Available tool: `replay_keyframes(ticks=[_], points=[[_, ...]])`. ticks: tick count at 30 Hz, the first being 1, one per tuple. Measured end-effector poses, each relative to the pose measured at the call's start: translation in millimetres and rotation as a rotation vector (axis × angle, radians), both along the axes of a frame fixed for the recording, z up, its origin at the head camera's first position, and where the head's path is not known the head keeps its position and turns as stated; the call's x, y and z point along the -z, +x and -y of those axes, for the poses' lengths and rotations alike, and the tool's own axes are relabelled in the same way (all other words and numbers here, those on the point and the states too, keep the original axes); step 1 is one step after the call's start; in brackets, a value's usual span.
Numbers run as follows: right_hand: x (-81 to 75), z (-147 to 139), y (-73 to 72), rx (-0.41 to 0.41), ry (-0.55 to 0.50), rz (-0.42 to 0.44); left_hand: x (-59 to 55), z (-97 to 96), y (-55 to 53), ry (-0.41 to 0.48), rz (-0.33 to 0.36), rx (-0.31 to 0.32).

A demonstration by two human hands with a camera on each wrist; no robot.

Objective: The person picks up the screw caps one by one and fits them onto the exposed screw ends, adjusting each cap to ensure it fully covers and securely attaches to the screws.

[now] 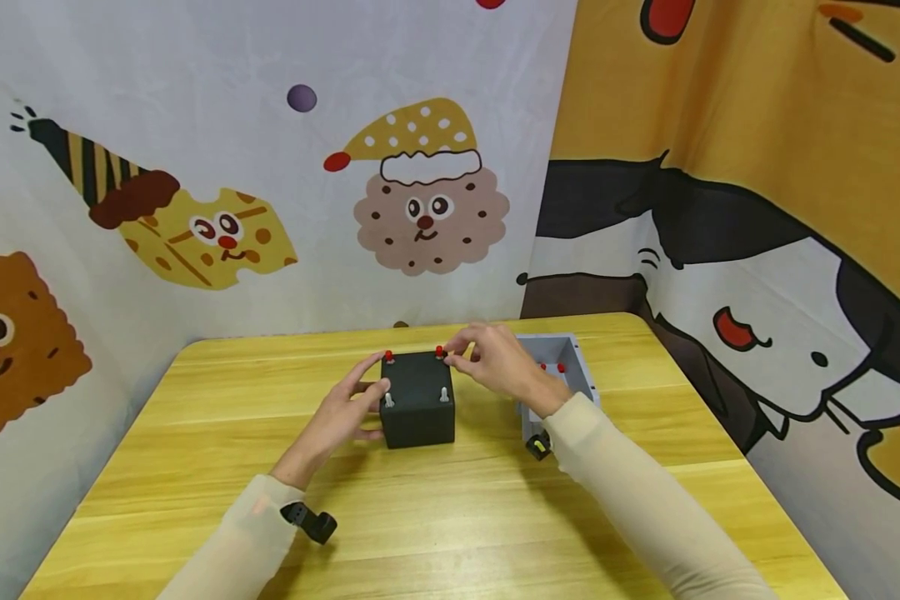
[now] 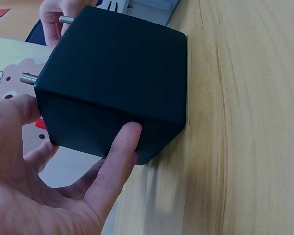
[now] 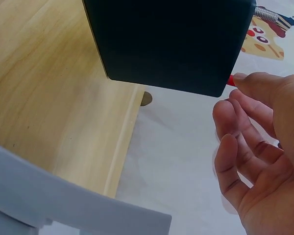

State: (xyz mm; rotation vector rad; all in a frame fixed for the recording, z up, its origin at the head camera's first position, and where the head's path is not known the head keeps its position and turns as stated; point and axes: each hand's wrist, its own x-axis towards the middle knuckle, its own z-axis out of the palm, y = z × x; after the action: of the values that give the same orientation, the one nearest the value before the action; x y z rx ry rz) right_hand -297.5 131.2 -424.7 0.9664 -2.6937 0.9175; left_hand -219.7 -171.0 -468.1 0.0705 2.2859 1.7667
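A black box stands on the table with threaded metal posts at its top corners. Both near posts are bare, while a red cap tops the far left one. Against the box's left side my left hand steadies it, thumb over the top edge and fingers spread along the side. At the far right corner, my right hand pinches another red cap on its post between thumb and fingertips. In the right wrist view only a sliver of that red cap shows beside the thumb.
Right of the box sits a grey bin, partly hidden by my right forearm, with red caps inside. The wooden table ends at a cloth printed with cartoon figures behind and to the right.
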Motion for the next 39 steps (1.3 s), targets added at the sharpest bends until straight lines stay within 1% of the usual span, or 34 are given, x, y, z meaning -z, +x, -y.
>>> replay_keyframes(ticks=[7, 14, 22, 29, 36, 39], points=[[-2.2, -2.4, 1.4, 0.003, 0.011, -0.015, -0.3, -0.6, -0.2, -0.003, 0.0, -0.016], [-3.8, -7.0, 3.6, 0.025, 0.028, -0.027, -1.1, -1.4, 0.2, -0.002, 0.004, -0.011], [-3.8, -12.9, 6.0, 0.015, 0.025, -0.063, -0.3, -1.4, -0.2, -0.008, 0.005, -0.019], [-2.9, -19.2, 9.0, 0.024, 0.03, -0.043, -0.6, -2.0, 1.3, -0.013, 0.008, -0.022], [-2.7, -25.6, 10.8, 0.025, 0.027, -0.06, -3.4, -2.9, 2.4, -0.011, 0.0, -0.008], [-1.1, -27.7, 11.8, 0.027, 0.03, -0.059, -3.2, -2.7, 3.4, -0.011, 0.01, -0.018]])
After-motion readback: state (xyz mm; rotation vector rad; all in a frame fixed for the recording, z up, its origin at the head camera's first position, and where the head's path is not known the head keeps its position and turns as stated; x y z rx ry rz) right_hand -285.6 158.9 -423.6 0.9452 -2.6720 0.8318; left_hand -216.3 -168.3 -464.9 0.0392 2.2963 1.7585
